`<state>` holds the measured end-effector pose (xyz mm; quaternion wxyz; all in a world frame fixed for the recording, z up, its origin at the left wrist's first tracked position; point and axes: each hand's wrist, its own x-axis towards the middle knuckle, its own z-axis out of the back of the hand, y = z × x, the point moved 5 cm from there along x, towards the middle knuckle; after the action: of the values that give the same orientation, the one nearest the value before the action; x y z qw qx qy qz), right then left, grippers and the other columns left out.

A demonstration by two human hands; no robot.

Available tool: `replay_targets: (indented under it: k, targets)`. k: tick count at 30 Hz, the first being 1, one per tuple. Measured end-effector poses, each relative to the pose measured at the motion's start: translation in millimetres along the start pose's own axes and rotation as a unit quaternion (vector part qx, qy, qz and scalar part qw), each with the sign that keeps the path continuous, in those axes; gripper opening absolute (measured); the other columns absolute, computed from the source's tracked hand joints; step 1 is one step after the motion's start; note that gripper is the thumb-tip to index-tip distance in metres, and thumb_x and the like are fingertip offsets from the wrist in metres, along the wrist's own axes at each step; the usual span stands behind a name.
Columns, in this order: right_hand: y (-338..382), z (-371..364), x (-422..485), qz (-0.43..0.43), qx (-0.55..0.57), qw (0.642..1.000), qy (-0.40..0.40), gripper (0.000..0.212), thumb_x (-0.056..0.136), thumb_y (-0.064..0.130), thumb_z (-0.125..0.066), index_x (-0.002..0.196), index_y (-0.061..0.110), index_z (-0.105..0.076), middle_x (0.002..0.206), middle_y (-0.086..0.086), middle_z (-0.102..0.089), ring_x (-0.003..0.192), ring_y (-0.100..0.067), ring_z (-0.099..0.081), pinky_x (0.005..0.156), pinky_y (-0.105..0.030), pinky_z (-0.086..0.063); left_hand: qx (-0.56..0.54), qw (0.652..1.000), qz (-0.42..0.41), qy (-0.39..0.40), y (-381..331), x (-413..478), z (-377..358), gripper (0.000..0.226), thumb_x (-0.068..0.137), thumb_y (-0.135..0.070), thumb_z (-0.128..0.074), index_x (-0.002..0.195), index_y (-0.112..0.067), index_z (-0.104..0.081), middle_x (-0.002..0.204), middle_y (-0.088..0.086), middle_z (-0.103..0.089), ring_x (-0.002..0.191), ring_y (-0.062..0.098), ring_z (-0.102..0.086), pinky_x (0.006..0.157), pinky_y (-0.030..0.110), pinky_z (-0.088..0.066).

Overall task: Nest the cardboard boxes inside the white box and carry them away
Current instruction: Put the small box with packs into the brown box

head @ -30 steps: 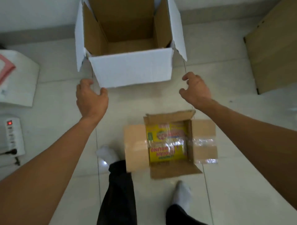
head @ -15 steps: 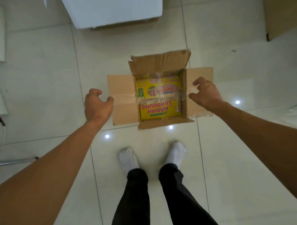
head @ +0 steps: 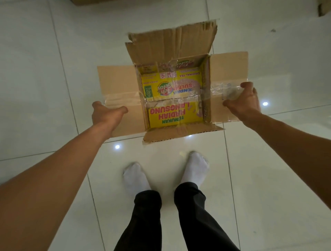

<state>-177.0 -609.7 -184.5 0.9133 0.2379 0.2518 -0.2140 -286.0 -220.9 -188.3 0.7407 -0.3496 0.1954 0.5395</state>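
An open brown cardboard box (head: 229,71) sits on the tiled floor just ahead of my feet, its four flaps spread out and its inside printed yellow with red and green lettering. My left hand (head: 105,114) is at the outer edge of the left flap, thumb lying on top of it and fingers hidden beneath. My right hand (head: 243,102) curls over the outer edge of the taped right flap. The white box is out of view, apart from a brown strip (head: 86,1) at the top edge that may be its base.
My two feet in white socks (head: 136,177) stand close behind the box on glossy white tiles. A corner of flat brown cardboard (head: 325,8) shows at the top right. Ceiling lights reflect as bright spots on the floor.
My view has dropped from the white box down to the brown box. Both hands came down and in from open air onto the side flaps.
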Motion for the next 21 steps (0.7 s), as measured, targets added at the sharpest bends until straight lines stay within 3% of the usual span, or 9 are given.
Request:
replay_targets:
  k: [4, 7, 9, 10, 12, 15, 17, 21]
  targets:
    - [-9, -2, 10, -0.073, 0.080, 0.994, 0.015, 0.075, 0.075, 0.021, -0.073, 0.134, 0.016, -0.029, 0.113, -0.007, -0.045, 0.095, -0.025, -0.047, 0.073, -0.033, -0.043, -0.027, 0.999, 0.001, -0.017, -4, 4, -3, 0.078, 0.066, -0.035, -0.078, 0.132, -0.012, -0.043, 0.126, 0.009, -0.058, 0.109, 0.028, -0.058, 0.088, 0.036, -0.051]
    - [-9, 4, 12, -0.101, 0.097, 0.990, 0.008, 0.072, 0.075, 0.025, -0.072, 0.132, 0.014, -0.030, 0.110, -0.009, -0.049, 0.091, -0.026, -0.047, 0.071, -0.034, -0.042, -0.038, 0.998, -0.006, -0.045, -8, 1, 4, 0.058, 0.067, -0.031, -0.075, 0.118, -0.011, -0.055, 0.109, 0.005, -0.065, 0.089, 0.023, -0.062, 0.063, 0.025, -0.047]
    - [-7, 14, 10, -0.098, 0.076, 0.992, -0.021, 0.069, 0.075, 0.026, -0.069, 0.132, 0.013, -0.033, 0.116, -0.012, -0.053, 0.094, -0.029, -0.050, 0.071, -0.035, -0.043, -0.043, 0.997, -0.031, -0.058, -14, -1, 11, 0.029, 0.071, -0.026, -0.071, 0.095, -0.011, -0.063, 0.088, 0.002, -0.066, 0.077, 0.022, -0.060, 0.054, 0.022, -0.041]
    - [-4, 19, 8, -0.088, 0.065, 0.993, -0.031, 0.065, 0.076, 0.027, -0.068, 0.131, 0.012, -0.036, 0.118, -0.013, -0.055, 0.095, -0.030, -0.053, 0.071, -0.035, -0.043, -0.045, 0.997, -0.046, -0.051, -19, -3, 13, 0.016, 0.073, -0.023, -0.068, 0.085, -0.013, -0.062, 0.080, 0.000, -0.064, 0.074, 0.022, -0.060, 0.053, 0.023, -0.043]
    - [3, 25, 4, -0.058, 0.063, 0.996, -0.026, 0.051, 0.077, 0.026, -0.065, 0.123, 0.012, -0.049, 0.114, -0.013, -0.061, 0.092, -0.028, -0.057, 0.072, -0.034, -0.046, -0.048, 0.996, -0.074, -0.013, -27, -8, 12, 0.006, 0.079, -0.021, -0.064, 0.083, -0.018, -0.063, 0.080, 0.001, -0.065, 0.076, 0.023, -0.062, 0.062, 0.029, -0.051]
    - [19, 28, -3, -0.017, 0.076, 0.997, 0.015, 0.029, 0.077, 0.023, -0.061, 0.103, 0.012, -0.066, 0.098, -0.012, -0.068, 0.086, -0.032, -0.066, 0.075, -0.041, -0.057, -0.031, 0.993, -0.106, 0.027, -36, -16, 10, 0.011, 0.086, -0.028, -0.062, 0.082, -0.018, -0.066, 0.084, 0.007, -0.069, 0.078, 0.028, -0.067, 0.072, 0.042, -0.058]
    - [31, 28, -9, -0.005, 0.077, 0.996, 0.036, 0.024, 0.078, 0.021, -0.060, 0.099, 0.013, -0.069, 0.097, -0.014, -0.071, 0.082, -0.033, -0.068, 0.071, -0.048, -0.059, -0.020, 0.992, -0.121, 0.025, -40, -20, 12, 0.028, 0.088, -0.030, -0.060, 0.083, -0.003, -0.067, 0.084, 0.016, -0.069, 0.075, 0.034, -0.067, 0.070, 0.046, -0.059]
    - [53, 31, -21, 0.006, 0.081, 0.996, 0.048, 0.023, 0.079, 0.019, -0.058, 0.098, 0.016, -0.071, 0.093, -0.014, -0.072, 0.076, -0.033, -0.070, 0.065, -0.049, -0.060, -0.035, 0.990, -0.137, 0.000, -45, -30, 24, 0.039, 0.090, -0.029, -0.059, 0.084, 0.010, -0.062, 0.070, 0.013, -0.056, 0.061, 0.024, -0.052, 0.056, 0.031, -0.046]
